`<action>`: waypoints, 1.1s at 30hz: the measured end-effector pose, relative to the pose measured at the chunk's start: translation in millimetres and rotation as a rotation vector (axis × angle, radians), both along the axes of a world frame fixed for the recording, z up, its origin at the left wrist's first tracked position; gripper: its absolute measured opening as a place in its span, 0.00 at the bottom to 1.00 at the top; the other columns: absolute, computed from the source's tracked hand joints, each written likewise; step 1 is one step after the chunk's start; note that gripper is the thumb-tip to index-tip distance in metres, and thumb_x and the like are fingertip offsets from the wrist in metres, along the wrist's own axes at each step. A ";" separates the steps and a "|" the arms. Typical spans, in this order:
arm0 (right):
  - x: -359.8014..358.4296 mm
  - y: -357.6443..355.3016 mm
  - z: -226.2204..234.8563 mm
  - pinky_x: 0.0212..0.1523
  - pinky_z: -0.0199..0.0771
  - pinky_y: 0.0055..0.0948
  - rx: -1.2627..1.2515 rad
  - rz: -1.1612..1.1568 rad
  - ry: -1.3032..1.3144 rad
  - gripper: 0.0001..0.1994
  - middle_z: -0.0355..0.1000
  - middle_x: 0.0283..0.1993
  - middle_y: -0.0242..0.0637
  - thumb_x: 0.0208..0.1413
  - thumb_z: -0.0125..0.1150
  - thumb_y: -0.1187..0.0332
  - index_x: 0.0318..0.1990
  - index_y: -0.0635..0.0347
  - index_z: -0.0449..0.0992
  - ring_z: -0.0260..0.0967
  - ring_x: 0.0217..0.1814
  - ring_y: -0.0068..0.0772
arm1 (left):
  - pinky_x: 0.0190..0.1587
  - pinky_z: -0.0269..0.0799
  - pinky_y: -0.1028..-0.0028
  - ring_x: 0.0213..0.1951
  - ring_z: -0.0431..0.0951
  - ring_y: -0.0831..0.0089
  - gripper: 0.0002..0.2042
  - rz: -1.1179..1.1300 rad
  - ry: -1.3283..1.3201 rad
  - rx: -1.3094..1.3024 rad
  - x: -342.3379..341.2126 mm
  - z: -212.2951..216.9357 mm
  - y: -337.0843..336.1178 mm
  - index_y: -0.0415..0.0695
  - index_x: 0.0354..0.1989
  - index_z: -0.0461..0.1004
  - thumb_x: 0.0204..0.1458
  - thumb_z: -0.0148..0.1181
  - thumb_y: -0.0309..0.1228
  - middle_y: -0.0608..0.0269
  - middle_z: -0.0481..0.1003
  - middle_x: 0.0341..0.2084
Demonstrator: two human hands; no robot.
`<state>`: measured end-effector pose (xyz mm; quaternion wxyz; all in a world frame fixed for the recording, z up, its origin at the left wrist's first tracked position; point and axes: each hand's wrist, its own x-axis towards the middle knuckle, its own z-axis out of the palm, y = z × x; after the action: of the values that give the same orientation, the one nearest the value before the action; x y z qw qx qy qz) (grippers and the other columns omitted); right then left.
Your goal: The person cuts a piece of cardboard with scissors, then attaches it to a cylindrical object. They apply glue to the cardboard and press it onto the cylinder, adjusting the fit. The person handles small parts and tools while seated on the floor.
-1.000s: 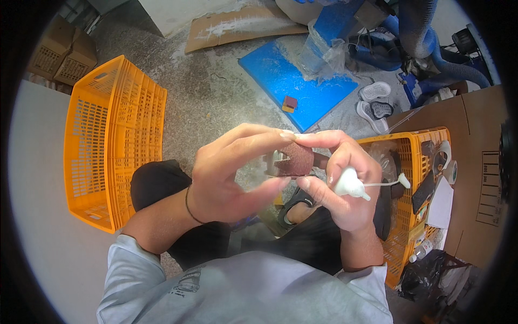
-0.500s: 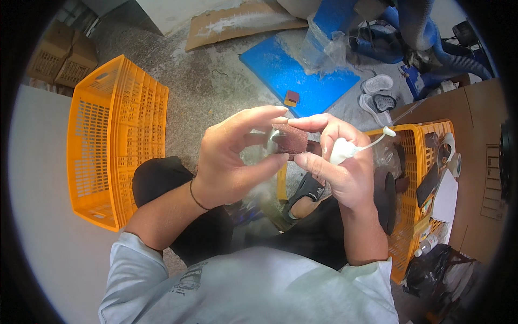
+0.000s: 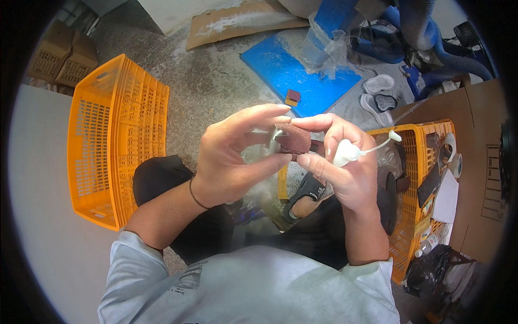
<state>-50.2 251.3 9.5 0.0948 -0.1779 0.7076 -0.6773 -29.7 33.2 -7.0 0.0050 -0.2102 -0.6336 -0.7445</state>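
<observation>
In front of my chest, my left hand [image 3: 224,156] pinches a small piece with a shiny, rounded silvery edge [image 3: 275,140] between fingertips and thumb. Against that piece lies a reddish-brown, rough-faced sanding pad [image 3: 296,140]. The index finger and thumb of my right hand [image 3: 348,175] close on the pad's right side, and both thumbs sit at its lower edge. A white, drop-shaped piece with a thin curved stem and small knob [image 3: 346,153] rests against the bent fingers of my right hand. My fingers partly hide the silvery piece, so its kind is unclear.
Yellow plastic crates stand at the left [image 3: 116,146] and right [image 3: 413,216], the right one filled with odds and ends. Ahead, a dusty blue board [image 3: 329,89] on the floor bears a small red-and-yellow block [image 3: 292,97]. Beside it lie white shoes [image 3: 377,84] and blue hoses [image 3: 415,32].
Both hands and the pieces in them have shifted slightly to the right. The pad appears a little turned against the silvery piece, and the white piece's knob has moved down and right.
</observation>
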 end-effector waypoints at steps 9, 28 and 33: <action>2.3 -4.5 7.7 0.44 0.72 0.26 -0.021 -0.037 -0.015 0.17 0.78 0.51 0.50 0.46 0.72 0.79 0.23 0.57 0.64 0.74 0.47 0.27 | 0.59 0.78 0.64 0.56 0.78 0.62 0.33 -0.015 -0.022 0.020 0.8 0.7 -2.2 0.32 0.65 0.64 0.48 0.67 0.10 0.46 0.74 0.57; 10.2 -7.8 16.1 0.48 0.75 0.31 0.073 -0.107 0.264 0.17 0.79 0.50 0.48 0.44 0.73 0.80 0.24 0.58 0.65 0.77 0.47 0.34 | 0.63 0.72 0.66 0.62 0.71 0.64 0.32 -0.043 0.081 -0.167 -1.9 7.2 -3.9 0.34 0.63 0.69 0.45 0.66 0.10 0.51 0.68 0.59; 9.4 -8.5 17.4 0.47 0.76 0.32 0.124 -0.103 0.372 0.17 0.79 0.51 0.49 0.43 0.73 0.81 0.24 0.58 0.65 0.77 0.47 0.36 | 0.52 0.77 0.67 0.50 0.80 0.60 0.24 0.119 0.211 -0.224 -4.6 6.7 1.2 0.38 0.54 0.76 0.44 0.69 0.18 0.52 0.77 0.49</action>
<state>-40.7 242.8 26.9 -0.0614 -0.2574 0.7614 -0.5918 -34.3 34.4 -0.3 0.0922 -0.2486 -0.7200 -0.6413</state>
